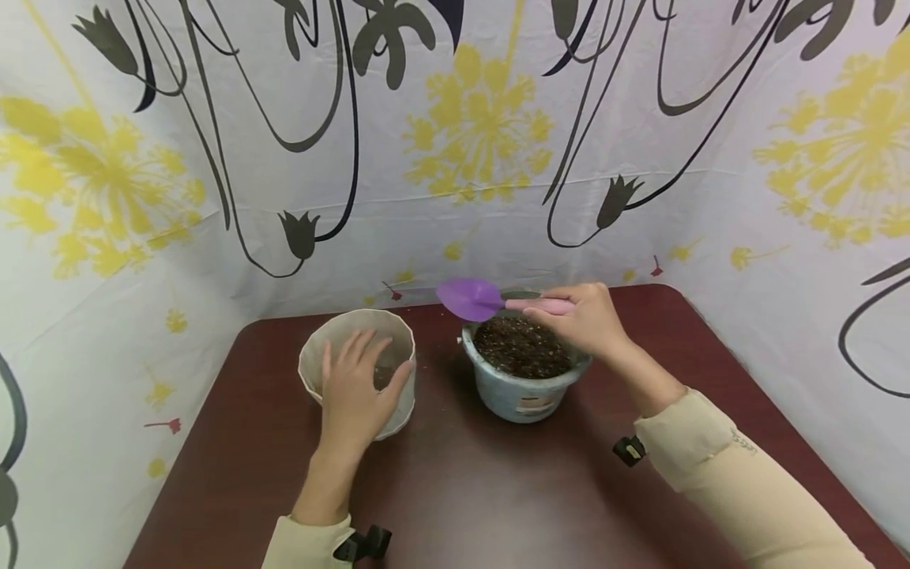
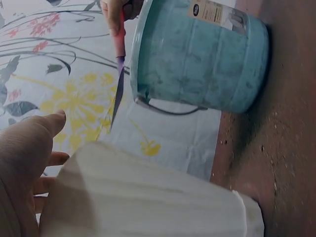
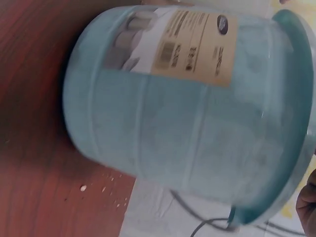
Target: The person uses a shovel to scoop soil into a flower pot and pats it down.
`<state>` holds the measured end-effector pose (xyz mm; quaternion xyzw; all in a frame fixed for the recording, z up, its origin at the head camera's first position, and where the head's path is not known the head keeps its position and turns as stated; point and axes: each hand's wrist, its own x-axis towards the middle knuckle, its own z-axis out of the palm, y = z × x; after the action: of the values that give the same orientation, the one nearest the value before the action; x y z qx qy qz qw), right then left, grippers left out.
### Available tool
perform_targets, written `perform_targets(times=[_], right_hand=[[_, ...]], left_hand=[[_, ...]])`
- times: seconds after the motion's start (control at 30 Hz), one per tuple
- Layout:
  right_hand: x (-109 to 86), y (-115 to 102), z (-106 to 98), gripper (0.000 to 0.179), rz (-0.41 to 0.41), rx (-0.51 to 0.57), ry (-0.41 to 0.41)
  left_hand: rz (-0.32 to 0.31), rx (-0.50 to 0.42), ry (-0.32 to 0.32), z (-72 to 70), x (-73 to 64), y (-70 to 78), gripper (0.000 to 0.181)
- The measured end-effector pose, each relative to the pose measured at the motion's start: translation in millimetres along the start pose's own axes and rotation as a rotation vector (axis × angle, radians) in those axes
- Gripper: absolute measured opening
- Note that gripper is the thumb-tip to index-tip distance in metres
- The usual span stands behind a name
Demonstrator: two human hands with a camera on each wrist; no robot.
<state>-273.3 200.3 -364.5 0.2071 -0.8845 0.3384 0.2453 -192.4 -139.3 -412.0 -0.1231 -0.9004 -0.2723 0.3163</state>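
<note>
My right hand grips the pink handle of a garden trowel. Its purple blade points left, above the rim of a blue bucket. Dark potting soil fills much of that bucket. On the left stands a whitish flower pot with a wavy rim and a little soil visible at the bottom. Over its near rim reaches my left hand, fingers spread and thumb apart. In the left wrist view, the trowel blade appears edge-on between bucket and pot.
Both containers stand on a dark red-brown table, with scattered soil crumbs near them. A patterned white cloth hangs behind and at the sides. The bucket's wire handle hangs down its side, and a paper label is on its wall.
</note>
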Motion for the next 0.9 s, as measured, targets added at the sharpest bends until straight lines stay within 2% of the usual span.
perform_targets(times=[0.13,0.27,0.4,0.5,0.57,0.67,0.8,0.9], right_hand=[[-7.0,11.4,-12.4,0.027,0.032,-0.02,0.003],[-14.9,21.5,-24.9,0.027,0.089,-0.011,0.004],[-21.8,26.7,-37.4,0.031,0.187,0.021,-0.042],[-26.4,27.0,-46.9,0.031,0.243,0.039,-0.102],[-28.6,25.7,-52.6,0.027,0.243,0.033,-0.155],[-29.7,22.4,-56.1,0.023,0.2,0.02,-0.218],[-28.5,20.3,-47.4,0.027,0.157,-0.013,-0.236],[-28.8,21.1,-40.5,0.032,0.14,-0.099,-0.253]], left_hand=[[0.026,-0.034,-0.039,6.2,9.6,11.1,0.049],[0.021,-0.087,-0.104,10.8,17.4,24.5,0.048],[0.028,-0.123,-0.142,18.5,21.5,39.3,0.047],[0.057,-0.135,-0.169,29.2,21.4,49.5,0.047],[0.071,-0.136,-0.207,37.5,20.0,55.9,0.048],[0.065,-0.129,-0.284,50.1,17.3,63.6,0.053],[0.01,-0.119,-0.38,63.3,15.2,69.0,0.064],[-0.019,-0.131,-0.405,68.8,15.0,71.3,0.068]])
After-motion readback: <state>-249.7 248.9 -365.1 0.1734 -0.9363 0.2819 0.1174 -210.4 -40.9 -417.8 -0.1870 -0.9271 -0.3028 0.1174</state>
